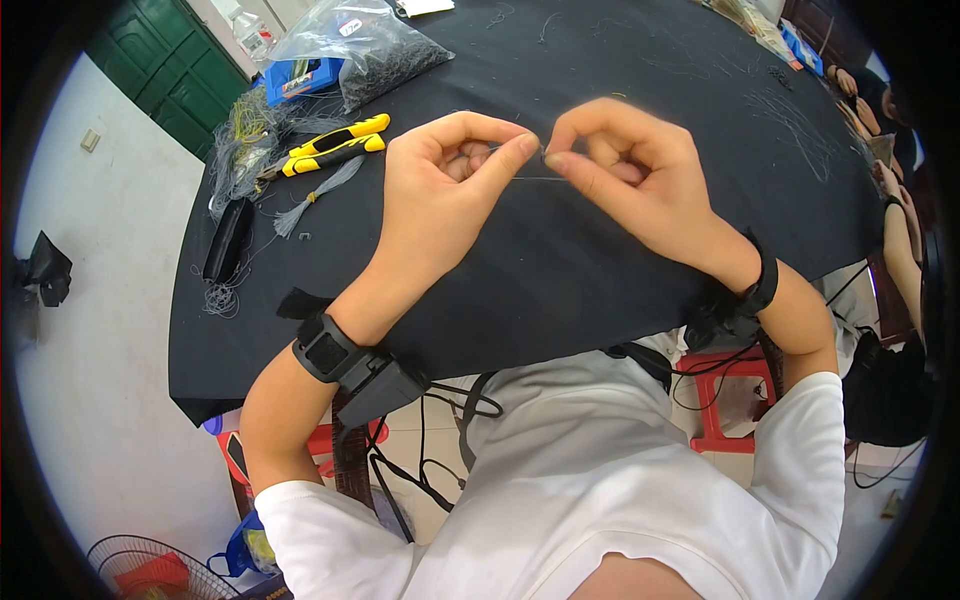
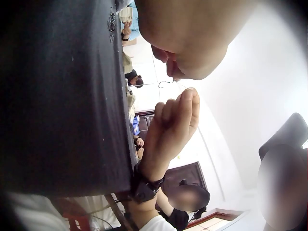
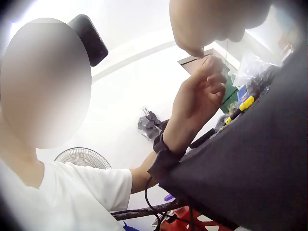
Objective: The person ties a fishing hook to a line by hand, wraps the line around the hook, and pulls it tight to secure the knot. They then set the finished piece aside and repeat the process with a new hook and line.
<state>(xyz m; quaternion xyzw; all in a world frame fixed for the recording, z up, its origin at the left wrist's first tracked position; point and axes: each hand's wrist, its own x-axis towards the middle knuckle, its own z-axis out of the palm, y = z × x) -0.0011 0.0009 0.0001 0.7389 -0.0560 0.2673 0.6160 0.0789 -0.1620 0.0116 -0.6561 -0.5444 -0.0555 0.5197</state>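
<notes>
White shirt (image 1: 600,480) sat closest to the lens, with a black wrist strap (image 1: 325,345) on the left forearm. Left hand (image 1: 450,175) and right hand (image 1: 625,165) met fingertip to fingertip above the black counter (image 1: 560,270). Both were curled tight, pinching a fine line (image 1: 532,179). Small fish hook (image 2: 165,83) hung on that line right between the two pinches, clear of the counter. Yellow utility knife (image 1: 335,145) lay left of the left hand, well apart. Clear plastic bag (image 1: 365,45) was beyond the knife.
</notes>
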